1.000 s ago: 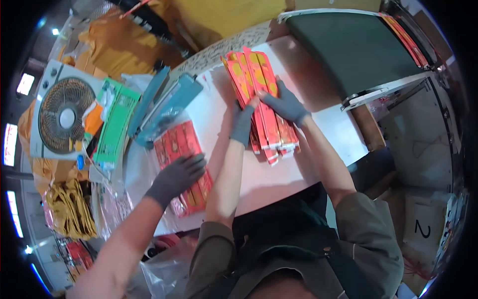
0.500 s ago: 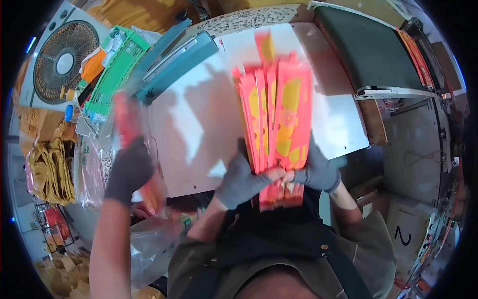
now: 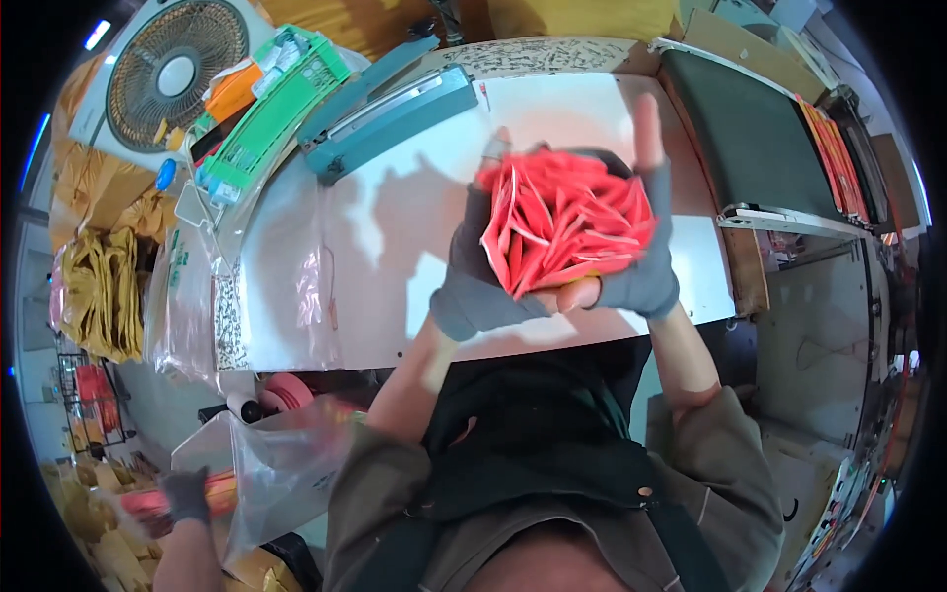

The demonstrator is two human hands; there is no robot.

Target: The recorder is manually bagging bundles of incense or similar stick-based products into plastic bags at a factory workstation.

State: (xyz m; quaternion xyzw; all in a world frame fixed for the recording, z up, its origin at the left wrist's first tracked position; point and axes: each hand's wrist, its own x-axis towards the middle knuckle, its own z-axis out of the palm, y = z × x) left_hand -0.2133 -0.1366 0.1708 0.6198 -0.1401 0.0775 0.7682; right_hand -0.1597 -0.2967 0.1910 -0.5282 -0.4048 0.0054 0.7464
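A thick bundle of long red packets with yellow print [image 3: 567, 217] is upended above the white table, its folded ends turned up toward me. My left hand [image 3: 478, 281], in a grey fingerless glove, wraps the bundle's left side. Around the other side is my right hand [image 3: 641, 266], gloved the same way, with one finger sticking up along the bundle and the thumb at its near edge. At lower left another person's gloved hand [image 3: 185, 495] grips more red packets [image 3: 221, 491] beside a clear plastic bag [image 3: 281, 474].
The white table [image 3: 385, 266] lies under my hands. A teal bag sealer [image 3: 395, 118] stands at its back left, near a green basket [image 3: 271, 118] and a fan [image 3: 176, 74]. A dark conveyor belt [image 3: 745, 133] with red packets [image 3: 834, 158] is at right. Gold bags [image 3: 99, 296] hang at far left.
The bundle has gone from standing lengthwise, printed faces showing, to end-on and farther from my body. The other person's hand has moved down to the lower left with its packets.
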